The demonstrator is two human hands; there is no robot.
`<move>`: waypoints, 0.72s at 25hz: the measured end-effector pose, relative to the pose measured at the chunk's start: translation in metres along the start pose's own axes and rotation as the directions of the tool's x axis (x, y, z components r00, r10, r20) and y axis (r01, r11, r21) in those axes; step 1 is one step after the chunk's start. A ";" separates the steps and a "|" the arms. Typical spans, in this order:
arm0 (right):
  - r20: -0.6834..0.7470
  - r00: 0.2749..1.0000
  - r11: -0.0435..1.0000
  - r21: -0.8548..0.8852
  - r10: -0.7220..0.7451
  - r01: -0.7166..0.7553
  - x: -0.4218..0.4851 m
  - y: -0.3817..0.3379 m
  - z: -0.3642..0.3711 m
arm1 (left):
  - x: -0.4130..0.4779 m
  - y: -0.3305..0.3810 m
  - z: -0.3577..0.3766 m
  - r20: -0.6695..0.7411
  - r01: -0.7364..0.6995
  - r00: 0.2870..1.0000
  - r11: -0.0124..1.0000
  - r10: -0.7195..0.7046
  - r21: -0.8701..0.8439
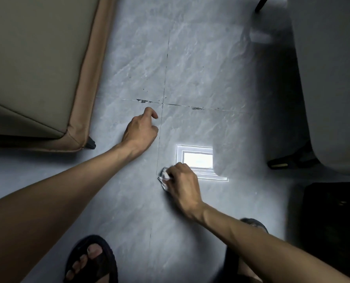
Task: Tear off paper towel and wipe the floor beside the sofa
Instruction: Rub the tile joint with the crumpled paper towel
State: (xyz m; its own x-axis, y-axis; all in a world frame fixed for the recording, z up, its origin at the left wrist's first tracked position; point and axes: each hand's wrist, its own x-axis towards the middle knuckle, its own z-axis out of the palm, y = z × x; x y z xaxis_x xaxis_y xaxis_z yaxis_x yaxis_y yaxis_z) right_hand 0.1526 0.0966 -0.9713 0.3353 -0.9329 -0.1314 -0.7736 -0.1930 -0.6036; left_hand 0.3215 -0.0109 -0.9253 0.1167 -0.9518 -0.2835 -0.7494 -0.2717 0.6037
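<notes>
A crumpled white paper towel is pressed on the grey marbled floor, and my right hand is closed over it, just right of a tile joint. My left hand rests on the floor farther ahead, fingers curled, holding nothing. Dark dirt specks lie along the cross joint just beyond my left hand, with more dirt specks to the right. The sofa, beige with a tan edge, fills the upper left.
A grey seat with dark legs stands on the right. A black object sits at the lower right. My two sandalled feet are at the bottom. A bright window reflection shines beside my right hand.
</notes>
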 end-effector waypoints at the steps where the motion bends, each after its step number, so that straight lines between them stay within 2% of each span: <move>1: -0.017 1.000 1.000 0.012 0.004 -0.004 0.007 -0.011 0.007 | 0.000 -0.001 -0.002 -0.008 0.011 1.000 1.000 -0.011 0.006; 4: -0.018 1.000 1.000 0.008 -0.003 0.003 0.014 -0.018 0.009 | -0.003 -0.007 -0.005 -0.026 0.035 0.999 0.999 -0.035 0.006; 7: 0.032 0.997 0.996 -0.052 -0.069 0.071 0.014 -0.017 0.006 | -0.005 -0.009 -0.007 -0.027 0.052 0.998 0.999 -0.052 0.013; 9: 0.030 0.998 0.997 -0.052 -0.050 0.051 0.024 -0.025 0.003 | -0.005 -0.008 -0.009 -0.032 0.058 0.998 0.998 -0.057 0.012; 12: -0.162 0.980 0.977 0.195 0.117 -0.084 0.071 -0.023 -0.026 | -0.003 -0.008 -0.013 -0.061 0.097 0.993 0.995 -0.099 -0.035; 13: -0.200 0.963 0.944 0.311 0.181 -0.113 0.088 -0.019 -0.039 | -0.001 -0.007 -0.015 -0.077 0.111 0.990 0.992 -0.116 -0.064; 14: -0.174 0.949 0.884 0.439 0.262 -0.163 0.102 -0.015 -0.052 | 0.000 -0.005 -0.017 -0.086 0.119 0.988 0.989 -0.127 -0.092; 16: 0.013 0.929 0.682 0.676 0.370 -0.281 0.123 -0.013 -0.076 | 0.005 0.005 -0.022 -0.084 0.101 0.990 0.986 -0.113 -0.134; 18: 0.171 0.926 0.523 0.784 0.336 -0.334 0.141 -0.010 -0.100 | 0.018 0.020 -0.030 -0.080 0.060 0.994 0.986 -0.073 -0.158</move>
State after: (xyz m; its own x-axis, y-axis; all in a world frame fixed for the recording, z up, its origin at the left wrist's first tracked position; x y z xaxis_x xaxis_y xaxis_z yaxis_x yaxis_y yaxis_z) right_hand 0.1540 -0.0638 -0.9056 0.1430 -0.8770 -0.4587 -0.0950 0.4491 -0.8884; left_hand 0.3276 -0.0378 -0.8962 0.2229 -0.9378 -0.2663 -0.6284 -0.3470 0.6962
